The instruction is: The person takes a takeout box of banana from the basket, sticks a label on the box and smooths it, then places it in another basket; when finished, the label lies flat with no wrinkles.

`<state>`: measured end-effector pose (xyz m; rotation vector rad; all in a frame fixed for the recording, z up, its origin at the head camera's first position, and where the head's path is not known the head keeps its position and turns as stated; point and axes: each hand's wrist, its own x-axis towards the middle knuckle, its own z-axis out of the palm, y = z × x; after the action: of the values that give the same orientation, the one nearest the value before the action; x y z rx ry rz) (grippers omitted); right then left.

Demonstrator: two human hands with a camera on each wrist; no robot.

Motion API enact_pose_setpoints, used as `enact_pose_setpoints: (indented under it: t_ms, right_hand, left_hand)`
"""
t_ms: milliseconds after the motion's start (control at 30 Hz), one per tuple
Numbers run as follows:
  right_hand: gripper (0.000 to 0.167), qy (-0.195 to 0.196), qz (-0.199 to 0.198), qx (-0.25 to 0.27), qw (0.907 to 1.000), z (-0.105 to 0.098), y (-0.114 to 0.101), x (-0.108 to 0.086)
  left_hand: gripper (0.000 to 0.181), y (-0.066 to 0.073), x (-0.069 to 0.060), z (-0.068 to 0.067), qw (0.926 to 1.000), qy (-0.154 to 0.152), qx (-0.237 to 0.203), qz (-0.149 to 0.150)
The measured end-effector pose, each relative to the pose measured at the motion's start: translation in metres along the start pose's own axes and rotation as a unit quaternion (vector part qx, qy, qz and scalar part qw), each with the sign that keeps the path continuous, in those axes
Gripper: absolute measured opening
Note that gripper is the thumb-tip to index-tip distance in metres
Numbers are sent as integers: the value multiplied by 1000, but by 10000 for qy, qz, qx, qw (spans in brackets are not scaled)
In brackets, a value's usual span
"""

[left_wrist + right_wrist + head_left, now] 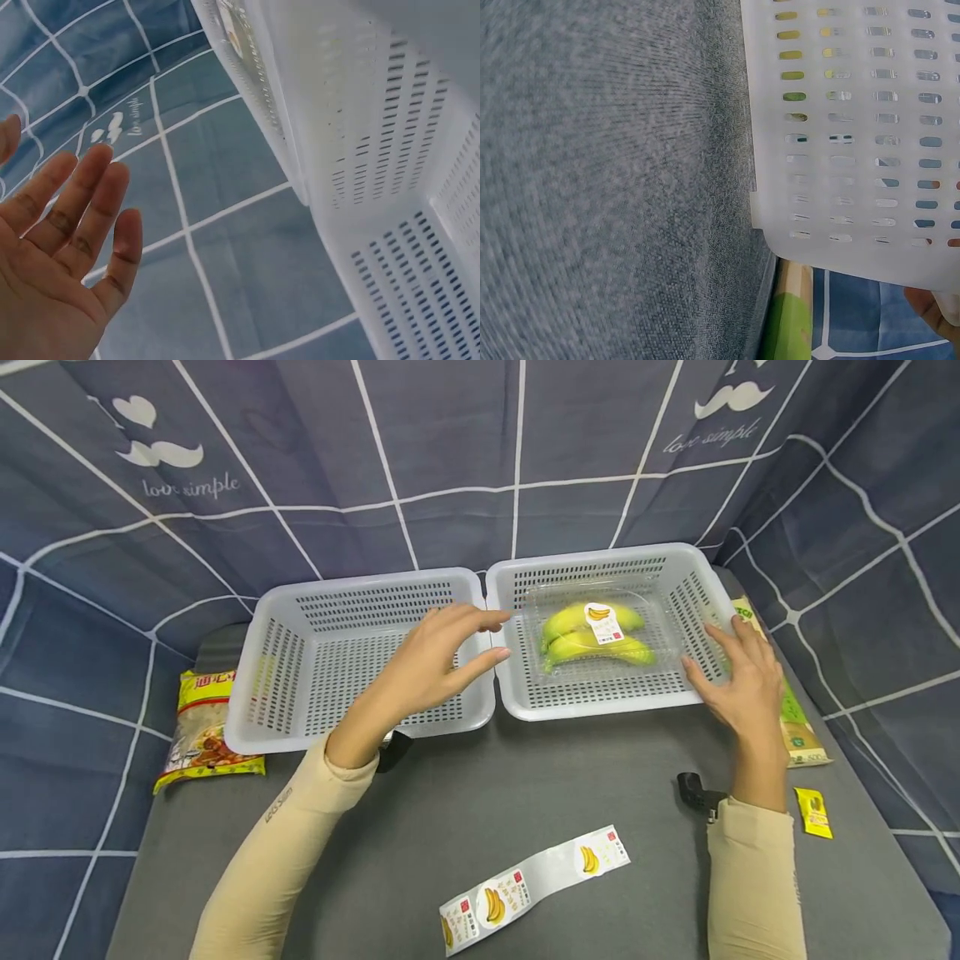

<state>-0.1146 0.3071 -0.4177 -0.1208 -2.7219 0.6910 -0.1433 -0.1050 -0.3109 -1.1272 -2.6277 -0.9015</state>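
My left hand hovers over the right end of the left white basket, thumb and fingers spread with nothing between them. In the left wrist view its palm shows empty, fingers loosely extended. My right hand is over the right rim of the right white basket, thumb and fingers apart and pointing inward; whether it touches the rim is unclear. Inside that basket lies a clear plastic box of bananas, with a white banana label on its lid. The right hand is just right of the box.
A strip of banana labels lies on the grey table. Left of the baskets is a yellow-and-red food bag; at right are a green bag and a small yellow packet. Dark checked cloth hangs behind.
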Motion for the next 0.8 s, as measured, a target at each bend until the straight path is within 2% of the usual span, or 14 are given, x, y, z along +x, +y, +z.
enact_pose_setpoints:
  t_ms: [133, 267, 400, 533, 600, 667, 800]
  right_hand:
    - [63, -5, 9, 6, 10000, 1, 0, 1]
    - [62, -14, 51, 21, 10000, 0, 0, 1]
    - [61, -36, 118, 18, 9999, -1, 0, 0]
    - [61, -40, 83, 14, 10000, 0, 0, 0]
    - [60, 1, 76, 25, 10000, 0, -1, 0]
    - [59, 38, 91, 23, 9999, 0, -1, 0]
    - [59, 23, 139, -9, 9999, -1, -3, -1]
  left_hand:
    - [35, 5, -22, -2, 9984, 488, -139, 238]
    - [34, 17, -49, -5, 9955, 859, -55, 388]
    - [34, 26, -83, -9, 9930, 1148, 3, 263]
    - [39, 20, -125, -7, 9891, 1389, 378, -311]
    - [43, 15, -145, -4, 9840, 1467, 781, -641]
    - [47, 9, -163, -2, 9755, 1453, 1321, -997]
    - [58, 3, -195, 0, 9499, 1421, 2295, -1577]
